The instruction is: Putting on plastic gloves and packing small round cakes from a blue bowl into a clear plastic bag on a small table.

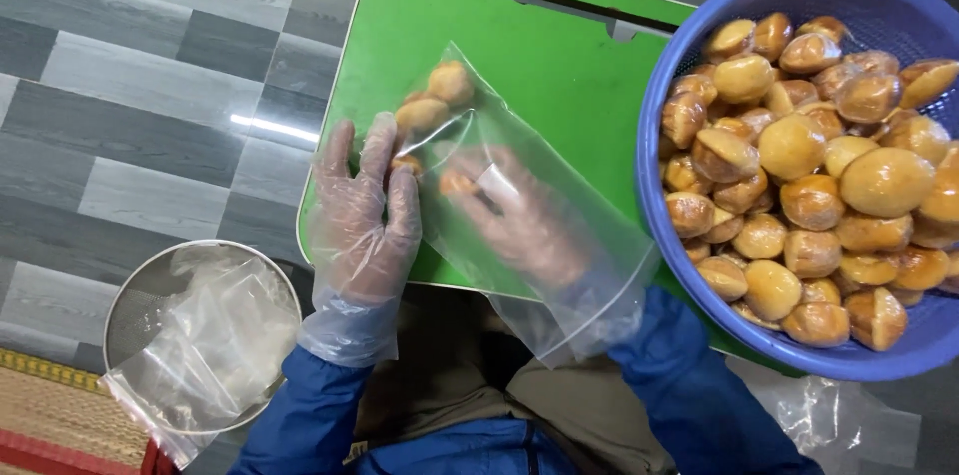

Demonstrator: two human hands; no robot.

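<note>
Your left hand [362, 220], in a thin disposable glove, lies flat with fingers spread on the outside of the clear plastic bag [559, 235], pinning its edge against the green cutting board [529, 55]. Your right hand [519, 220] is pushed inside the bag, its fingers closed on a small golden-brown piece [455, 182] that it carries toward the others. Several such pieces [435, 100] already sit at the closed far end of the bag, which lies across the board, just beside the blue colander [664, 265] heaped with the same round, glazed pieces. The film looks slack and crumpled around your wrist, so it could catch as you draw the hand out and drag the pieces back toward the mouth. The glazed pieces look slippery, and a loose pinch could drop one short. The colander overhangs the board near your right sleeve [689, 405]; a nudge might tip it. A metal bowl [130, 305] of spare bags [215, 345] sits by your left elbow.
</note>
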